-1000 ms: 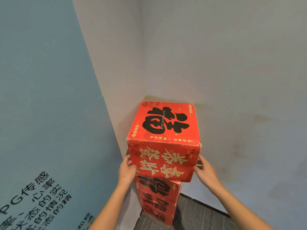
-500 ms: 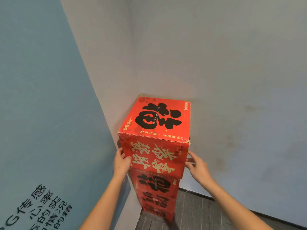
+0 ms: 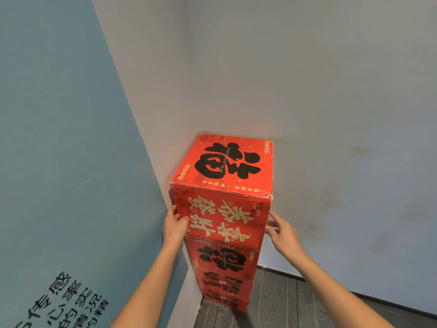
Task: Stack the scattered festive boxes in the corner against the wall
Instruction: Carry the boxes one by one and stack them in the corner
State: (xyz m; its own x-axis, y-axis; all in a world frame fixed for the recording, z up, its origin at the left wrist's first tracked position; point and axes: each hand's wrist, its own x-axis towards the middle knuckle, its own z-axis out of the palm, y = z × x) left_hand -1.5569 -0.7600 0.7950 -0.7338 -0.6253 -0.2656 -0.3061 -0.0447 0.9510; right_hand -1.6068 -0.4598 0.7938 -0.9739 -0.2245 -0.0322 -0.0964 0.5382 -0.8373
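Observation:
A tall stack of red festive boxes (image 3: 224, 275) stands in the corner between two walls. The top box (image 3: 227, 171) has a big black character and "HAPPY NEW YEAR" on its lid, cream characters on its front. My left hand (image 3: 175, 224) presses flat against the top box's lower left edge, thumb on the front face. My right hand (image 3: 281, 232) is at the box's lower right side, fingers spread and touching or just off the cardboard. The top box sits roughly in line with the boxes beneath it.
A blue wall panel (image 3: 59, 162) with black printed characters rises on the left. A pale wall (image 3: 331, 114) runs behind and to the right. Dark grey plank flooring (image 3: 283, 304) shows at the stack's foot.
The top box has settled lower and squarer onto the stack. My right hand's fingers have loosened from the side. The view has shifted slightly.

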